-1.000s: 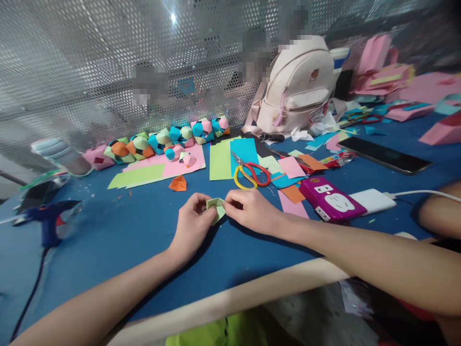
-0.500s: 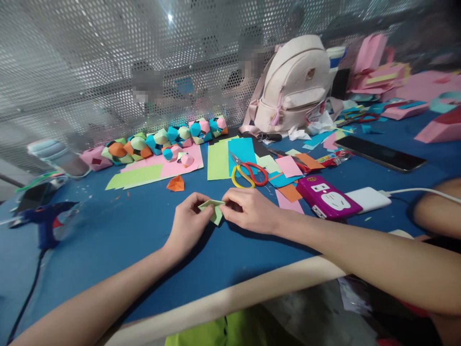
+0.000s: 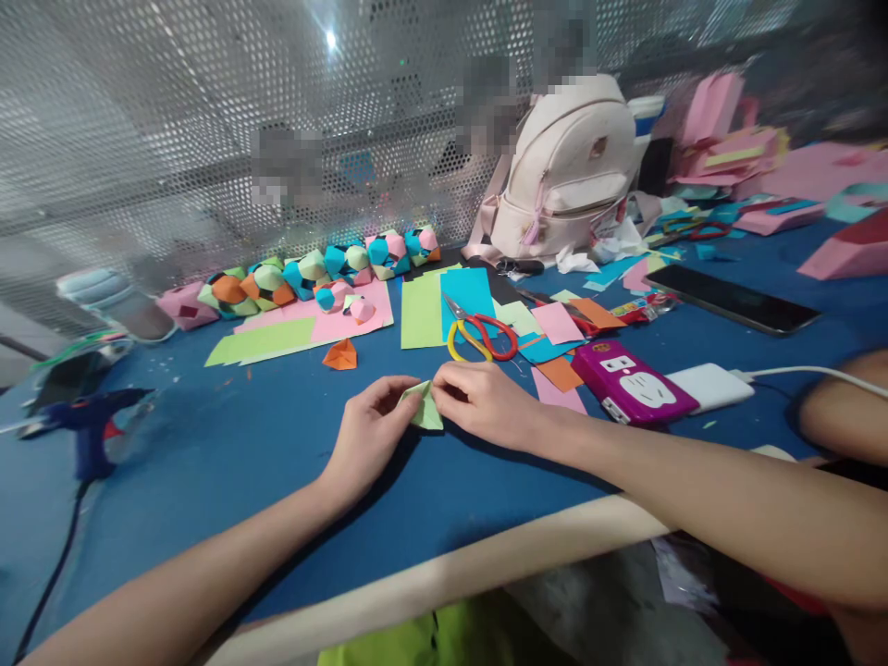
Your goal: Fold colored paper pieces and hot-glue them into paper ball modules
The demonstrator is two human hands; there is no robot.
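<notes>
A small folded piece of light green paper is pinched between both hands, just above the blue tabletop. My left hand grips its left side, thumb on the near face. At its right edge, the closed fingers of my right hand hold the paper; their tips are partly hidden. Behind the hands lies a folded orange paper piece. Scissors with red and yellow handles rest on blue and green sheets.
Folded paper balls line the back. A glue gun stands at left, its cord trailing forward. At right are a purple power strip, a white charger, a phone and a backpack. Another person's arm shows at right.
The green paper has turned and shifted slightly right, now showing a flatter, angled face. My left hand has moved a little right with it; my right hand stays nearly in place.
</notes>
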